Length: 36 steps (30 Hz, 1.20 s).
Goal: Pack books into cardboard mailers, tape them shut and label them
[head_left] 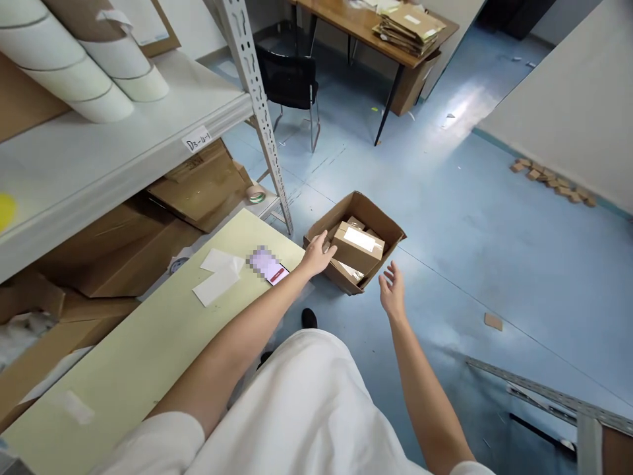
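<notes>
An open cardboard box (390,232) stands on the floor in front of me, with several small packages inside. Uppermost among them is a small brown carton (363,254) bearing a white label, which sits tilted. My left hand (319,255) is over the box's left rim, fingers apart, close beside the carton; whether it touches the carton I cannot tell. To the right of the box, my right hand (392,290) hangs in the air with its fingers spread and nothing in it.
A pale yellow tabletop (163,343) at my left carries a phone (270,265) and white paper slips (217,277). Metal shelving (257,99) rises beyond it, with a tape roll (256,194). A chair (289,79) and wooden desk (356,26) stand farther back; a metal frame (524,382) is lower right.
</notes>
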Each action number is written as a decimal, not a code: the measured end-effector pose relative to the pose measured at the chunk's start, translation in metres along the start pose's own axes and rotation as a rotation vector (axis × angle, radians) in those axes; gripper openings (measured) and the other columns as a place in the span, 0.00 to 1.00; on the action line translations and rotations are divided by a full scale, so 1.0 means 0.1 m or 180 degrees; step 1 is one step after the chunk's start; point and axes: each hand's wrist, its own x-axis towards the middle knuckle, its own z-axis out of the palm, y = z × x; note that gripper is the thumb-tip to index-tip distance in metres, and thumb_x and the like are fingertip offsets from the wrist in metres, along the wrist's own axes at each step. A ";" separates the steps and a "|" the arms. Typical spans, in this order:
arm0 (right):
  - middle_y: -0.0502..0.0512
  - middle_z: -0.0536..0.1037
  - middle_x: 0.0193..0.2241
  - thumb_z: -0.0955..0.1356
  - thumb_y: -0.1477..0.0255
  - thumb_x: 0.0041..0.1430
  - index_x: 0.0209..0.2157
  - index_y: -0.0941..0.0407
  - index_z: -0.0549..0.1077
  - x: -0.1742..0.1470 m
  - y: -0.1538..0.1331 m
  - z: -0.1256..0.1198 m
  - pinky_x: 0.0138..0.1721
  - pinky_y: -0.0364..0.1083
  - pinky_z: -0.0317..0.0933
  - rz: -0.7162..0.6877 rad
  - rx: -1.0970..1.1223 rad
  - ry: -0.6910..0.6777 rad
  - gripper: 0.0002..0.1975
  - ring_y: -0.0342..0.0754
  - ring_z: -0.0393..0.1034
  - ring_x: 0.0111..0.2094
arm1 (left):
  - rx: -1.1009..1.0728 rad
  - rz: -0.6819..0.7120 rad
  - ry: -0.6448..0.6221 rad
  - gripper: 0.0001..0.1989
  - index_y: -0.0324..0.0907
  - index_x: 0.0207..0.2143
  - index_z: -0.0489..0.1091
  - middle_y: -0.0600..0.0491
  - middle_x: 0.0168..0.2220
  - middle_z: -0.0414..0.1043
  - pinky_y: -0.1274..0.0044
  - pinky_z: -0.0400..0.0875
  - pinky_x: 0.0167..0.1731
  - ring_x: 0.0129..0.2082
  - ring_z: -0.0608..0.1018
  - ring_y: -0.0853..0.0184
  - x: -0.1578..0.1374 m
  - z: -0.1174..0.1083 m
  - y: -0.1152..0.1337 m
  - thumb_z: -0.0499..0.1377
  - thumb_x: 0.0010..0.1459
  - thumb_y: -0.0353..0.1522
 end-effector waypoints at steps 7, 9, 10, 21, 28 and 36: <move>0.64 0.73 0.46 0.64 0.61 0.57 0.54 0.56 0.65 -0.27 -0.22 0.51 0.37 0.52 0.68 -0.0217 -0.0004 -0.0883 0.24 0.49 0.72 0.34 | -0.0705 -0.0366 0.0360 0.28 0.42 0.59 0.58 0.42 0.55 0.67 0.68 0.71 0.48 0.48 0.76 0.62 -1.27 -0.61 -0.50 0.57 0.55 0.35; 0.64 0.73 0.44 0.64 0.61 0.58 0.52 0.57 0.66 -0.34 -0.38 0.77 0.36 0.51 0.68 -0.0496 0.0044 -0.1416 0.23 0.48 0.72 0.32 | -0.0805 -0.0577 0.0793 0.27 0.43 0.58 0.59 0.43 0.52 0.69 0.68 0.72 0.46 0.44 0.78 0.63 -1.74 -0.84 -0.64 0.57 0.56 0.35; 0.63 0.74 0.43 0.64 0.61 0.58 0.51 0.57 0.66 -0.38 -0.48 0.91 0.35 0.51 0.69 -0.0666 0.0068 -0.1668 0.22 0.48 0.72 0.32 | -0.0822 -0.0680 0.1068 0.26 0.43 0.58 0.59 0.43 0.51 0.70 0.68 0.73 0.45 0.44 0.78 0.63 -1.98 -0.96 -0.70 0.56 0.56 0.35; 0.61 0.75 0.40 0.64 0.60 0.58 0.50 0.56 0.64 -2.18 -1.71 2.57 0.15 0.40 0.60 -0.2117 -0.0079 -0.4103 0.22 0.48 0.74 0.31 | -0.0776 -0.1531 0.4109 0.20 0.42 0.53 0.61 0.47 0.43 0.74 0.74 0.75 0.36 0.37 0.78 0.67 -4.66 -1.52 -0.98 0.53 0.58 0.37; 0.58 0.76 0.39 0.63 0.63 0.59 0.52 0.54 0.64 -3.94 -1.85 2.92 0.20 0.42 0.64 -0.2861 -0.0341 -0.5928 0.20 0.47 0.73 0.31 | -0.1013 -0.2600 0.4959 0.18 0.43 0.49 0.67 0.46 0.44 0.74 0.77 0.72 0.26 0.40 0.78 0.64 -5.93 -0.95 -0.97 0.52 0.57 0.39; 0.56 0.76 0.36 0.62 0.66 0.59 0.48 0.56 0.68 -5.01 -1.53 3.09 0.34 0.45 0.68 -0.3742 -0.0662 -0.7602 0.17 0.44 0.71 0.29 | -0.1126 -0.3950 0.6007 0.21 0.40 0.50 0.65 0.44 0.45 0.74 0.73 0.73 0.34 0.40 0.79 0.62 -6.56 -0.07 -0.76 0.51 0.58 0.41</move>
